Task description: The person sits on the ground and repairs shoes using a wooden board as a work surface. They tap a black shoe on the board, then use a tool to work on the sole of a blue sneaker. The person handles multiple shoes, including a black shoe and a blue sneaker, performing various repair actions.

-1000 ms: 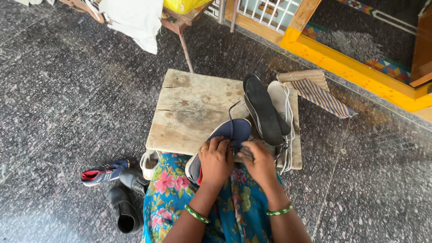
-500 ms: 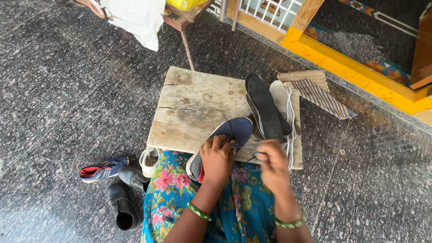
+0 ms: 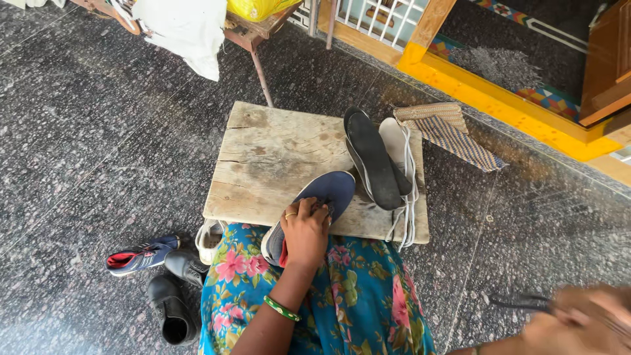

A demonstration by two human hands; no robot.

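Wooden board (image 3: pixel 276 158) on stone floor, worn and cracked; blue shoe (image 3: pixel 322 194) lies on its near edge, toe forward, red lining at heel; left hand (image 3: pixel 304 231) clamps down on it; right hand (image 3: pixel 578 322) blurred at lower right, grip unclear; dark insole (image 3: pixel 373 159) beside shoe.

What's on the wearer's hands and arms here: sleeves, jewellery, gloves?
No gloves and no sleeves in view on either forearm. The left hand has a gold-coloured ring on one finger and a green bangle with small light marks at the wrist. The right hand is motion-blurred at the lower right edge; nothing worn on it can be made out.
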